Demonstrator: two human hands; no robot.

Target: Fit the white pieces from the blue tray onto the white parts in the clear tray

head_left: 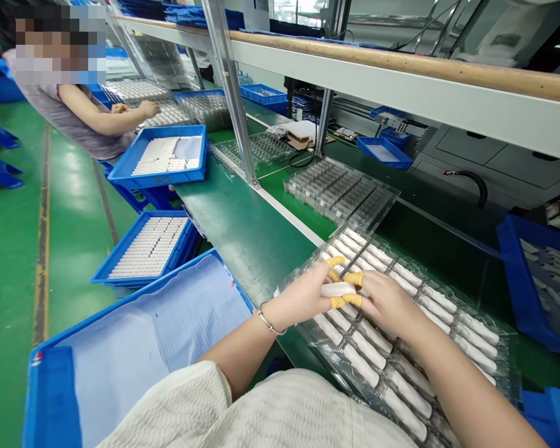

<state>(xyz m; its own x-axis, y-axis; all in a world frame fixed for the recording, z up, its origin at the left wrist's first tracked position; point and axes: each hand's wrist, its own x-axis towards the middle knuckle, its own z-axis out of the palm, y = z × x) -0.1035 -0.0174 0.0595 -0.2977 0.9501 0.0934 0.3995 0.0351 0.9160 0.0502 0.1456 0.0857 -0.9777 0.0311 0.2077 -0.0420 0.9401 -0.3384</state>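
A short white tube-shaped piece (338, 290) is held level between my two hands, above a clear plastic blister tray (280, 292). My left hand (310, 289) pinches its left end, with yellow finger cots on the fingertips. On the right end, my right hand (387, 302) closes its thumb and fingers, also in yellow cots. Rows of similar white pieces (404, 404) lie in the tray's pockets, under and around both hands. What exact kind of article the piece is, I cannot tell.
Stacked clear trays (340, 186) stand behind on the green bench (233, 211). A cloth-lined blue bin (144, 336) is at my left, with blue trays (147, 249) of white pieces beyond. A metal post (231, 93) supports the overhead shelf (401, 74). A co-worker (88, 118) works at far left.
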